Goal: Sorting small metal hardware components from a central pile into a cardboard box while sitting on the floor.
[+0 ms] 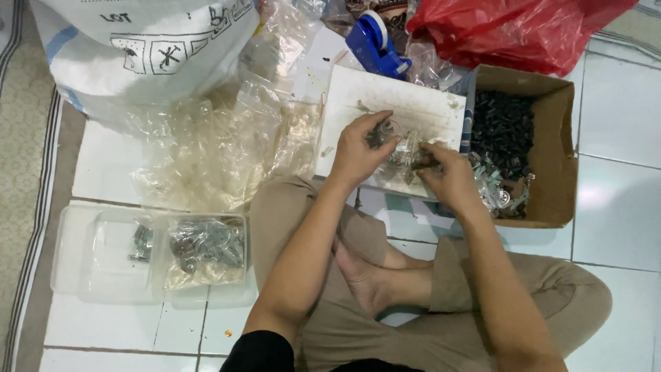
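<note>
My left hand [358, 148] is pinched shut on a small clear plastic bag [387, 132], thumb and fingers closed around its upper edge, and there seem to be small metal parts bunched inside it. My right hand [447, 172] is curled closed just beside it, fingertips on a small dark metal piece [421, 164], though I cannot tell its exact shape. Both hands work over a shallow white tray [413, 100] that rests on the floor against my folded knees, with a little heap of shiny hardware [403, 162] lying on it between my hands.

I judge the bag thin, limp and slippery, light in itself but sagging under what it carries, so it is best held near the mouth, where my fingers are now. The metal bits look hard, small and easy to drop; a fingertip pinch suits them.

To the right, touching the tray, stands an open cardboard box [554, 138] of dark screws, with silvery brackets at its near end. Beyond the tray lie a blue tape dispenser [375, 43] and a red plastic bag [509, 27]. To the left spreads a crumpled pile of clear bags [213, 148] below a big white sack [138, 48]. Near my left knee sits a clear plastic container [103, 255] with filled bags in it. Nothing crowds the hands except the box edge close to my right wrist
</note>
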